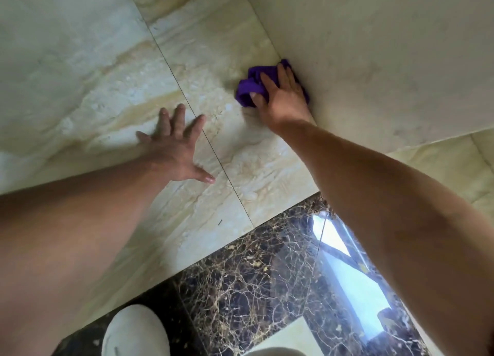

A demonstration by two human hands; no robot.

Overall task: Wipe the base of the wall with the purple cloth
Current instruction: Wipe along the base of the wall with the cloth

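— Cloth first: where is it?

— The purple cloth (250, 87) is bunched up on the pale marbled floor tile (213, 61), pushed right into the corner where the floor meets the base of the wall (374, 48). Its far edge touches the wall's bottom line.

— Which hand has it?

— The right hand (284, 99). The palm lies on top of the cloth, pressing it down, and the fingers (270, 84) are stretched flat over the folds rather than curled round them. The thumb sits at the cloth's near edge. The hand's outer side is against the wall.

— And the other hand?

— The left hand (176, 147) is planted flat on the floor, well apart from the cloth, fingers spread wide and holding nothing. Its forefinger reaches the thin grout line (213, 149) that runs between two pale tiles.

— What else shows?

— Nearer the camera the pale tiles give way to a band of dark marble (254, 275) with golden veins, glossy enough to carry a bright reflection. At the bottom edge a white shoe (136, 331) stands on that dark band. Both forearms are bare and reach forward from the lower corners.
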